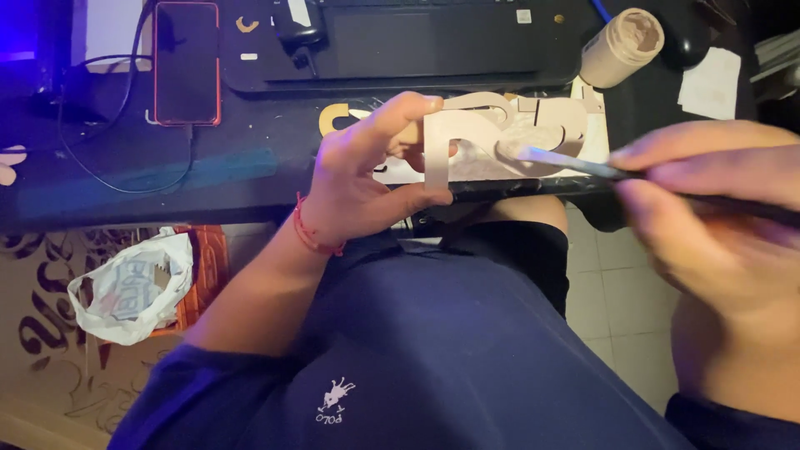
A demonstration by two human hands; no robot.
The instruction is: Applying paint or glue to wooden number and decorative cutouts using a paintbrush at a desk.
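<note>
A person sits at a dark desk, seen from above. The left hand pinches a flat beige cutout shape between thumb and fingers, holding it upright on edge just above the desk's near edge. The right hand, blurred, is closed around a thin paintbrush whose tip touches the cutout's face. The brush's long axis runs nearly level, the tip pointing left, the handle back towards the right hand. The cutout's long side stands roughly vertical, its face turned to the person. Held only at one edge, the cutout could twist or slip under the brush's push, smearing the stroke. An open beige paint jar lies near the far right corner, a phone far left.
</note>
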